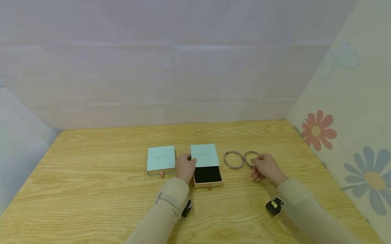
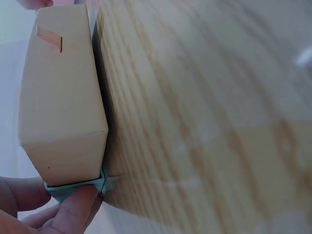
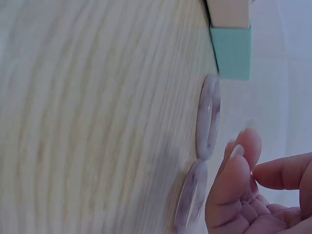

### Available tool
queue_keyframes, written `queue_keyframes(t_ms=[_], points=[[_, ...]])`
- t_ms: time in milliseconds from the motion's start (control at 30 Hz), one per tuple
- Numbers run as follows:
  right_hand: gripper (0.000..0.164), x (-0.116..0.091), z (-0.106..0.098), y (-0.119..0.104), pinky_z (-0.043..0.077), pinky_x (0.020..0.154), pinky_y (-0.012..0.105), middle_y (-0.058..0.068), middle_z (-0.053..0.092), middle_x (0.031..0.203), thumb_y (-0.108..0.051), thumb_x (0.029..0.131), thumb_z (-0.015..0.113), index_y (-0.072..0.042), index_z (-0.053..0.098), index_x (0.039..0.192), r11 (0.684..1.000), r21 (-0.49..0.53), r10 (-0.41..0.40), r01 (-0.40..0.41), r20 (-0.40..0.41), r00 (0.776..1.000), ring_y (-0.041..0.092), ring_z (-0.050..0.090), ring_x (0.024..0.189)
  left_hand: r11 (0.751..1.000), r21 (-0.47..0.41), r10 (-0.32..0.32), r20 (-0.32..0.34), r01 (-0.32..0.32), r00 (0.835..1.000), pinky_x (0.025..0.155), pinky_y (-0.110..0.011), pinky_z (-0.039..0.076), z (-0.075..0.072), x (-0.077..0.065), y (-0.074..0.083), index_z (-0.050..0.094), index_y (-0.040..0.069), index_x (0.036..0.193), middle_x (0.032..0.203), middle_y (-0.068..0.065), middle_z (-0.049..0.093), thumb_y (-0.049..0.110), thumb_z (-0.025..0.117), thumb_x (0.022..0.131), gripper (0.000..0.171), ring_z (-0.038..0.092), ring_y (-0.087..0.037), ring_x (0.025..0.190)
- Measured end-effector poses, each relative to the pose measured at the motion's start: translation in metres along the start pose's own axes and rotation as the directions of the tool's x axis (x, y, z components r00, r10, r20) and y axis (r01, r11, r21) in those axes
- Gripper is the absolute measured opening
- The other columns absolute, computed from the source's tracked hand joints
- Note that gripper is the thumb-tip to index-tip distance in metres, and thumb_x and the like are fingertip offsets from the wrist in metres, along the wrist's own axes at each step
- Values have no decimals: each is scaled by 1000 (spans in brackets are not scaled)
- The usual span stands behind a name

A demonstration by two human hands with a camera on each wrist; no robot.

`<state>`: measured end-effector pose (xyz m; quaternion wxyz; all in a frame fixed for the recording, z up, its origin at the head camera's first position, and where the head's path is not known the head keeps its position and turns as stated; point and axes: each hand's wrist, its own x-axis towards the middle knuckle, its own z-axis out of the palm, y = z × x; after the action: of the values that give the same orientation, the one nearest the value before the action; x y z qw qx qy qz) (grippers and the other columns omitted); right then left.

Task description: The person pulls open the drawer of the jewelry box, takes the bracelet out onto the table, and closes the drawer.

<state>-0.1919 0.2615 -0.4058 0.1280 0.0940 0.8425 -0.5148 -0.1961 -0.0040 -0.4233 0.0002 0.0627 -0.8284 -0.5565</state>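
In the head view a pale teal drawer box (image 1: 205, 154) lies with its cream drawer (image 1: 208, 184) pulled out toward me, showing a black lining. My left hand (image 1: 185, 168) grips the left side of its teal sleeve; the left wrist view has the fingers (image 2: 73, 207) on the sleeve's edge. To the right, two mottled greyish-purple bangles lie side by side: a left bangle (image 1: 234, 168) and a right bangle (image 1: 251, 152). Over the right one hovers my right hand (image 1: 264, 167), fingers loosely bent. The right wrist view shows it apart from the bangles, holding nothing.
A second teal drawer box (image 1: 161, 158), closed, with a small pull tab in front, sits left of my left hand. Wood-grain table (image 1: 112, 191) lies under everything. A pale cloth (image 1: 144, 78) rises behind it, and a flower-patterned one (image 1: 355, 108) stands on the right.
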Motion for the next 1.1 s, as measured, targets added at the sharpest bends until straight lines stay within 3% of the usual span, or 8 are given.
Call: queue_keyframes(t_ms=[300, 667, 933, 1100], points=[[22, -9, 17, -6, 52, 47, 25, 7, 60, 64, -9, 101, 43, 12, 48, 102, 998, 62, -30, 29, 10, 999, 11, 57, 48, 1000, 0, -11, -4, 11, 1000, 64, -37, 48, 1, 1, -1, 69, -8, 105, 91, -19, 66, 1, 60, 95, 16, 55, -24, 70], [28, -14, 35, -11, 51, 45, 24, 5, 60, 61, -8, 100, 45, 18, 53, 107, 993, 117, -29, 26, 20, 999, 9, 56, 46, 1000, -6, -8, -5, 8, 1000, 66, -38, 49, 1, 1, 0, 68, -10, 107, 96, -22, 67, 2, 60, 95, 18, 58, -26, 73], [29, -19, 46, -11, 52, 48, 28, 7, 61, 65, -15, 102, 46, 12, 57, 97, 994, 102, -36, 28, 75, 997, 12, 57, 49, 999, -24, -25, 3, 25, 1000, 77, -43, 53, 0, 1, 1, 65, -10, 116, 110, -24, 65, 3, 59, 96, 25, 63, -34, 93], [29, -20, 56, -13, 52, 46, 28, 8, 62, 63, -13, 101, 46, 11, 60, 91, 994, 108, -24, 16, 68, 997, 12, 57, 46, 999, -23, -27, 7, 28, 1000, 73, -41, 52, -1, -1, 2, 66, -10, 113, 106, -24, 66, 2, 59, 96, 22, 62, -32, 86]])
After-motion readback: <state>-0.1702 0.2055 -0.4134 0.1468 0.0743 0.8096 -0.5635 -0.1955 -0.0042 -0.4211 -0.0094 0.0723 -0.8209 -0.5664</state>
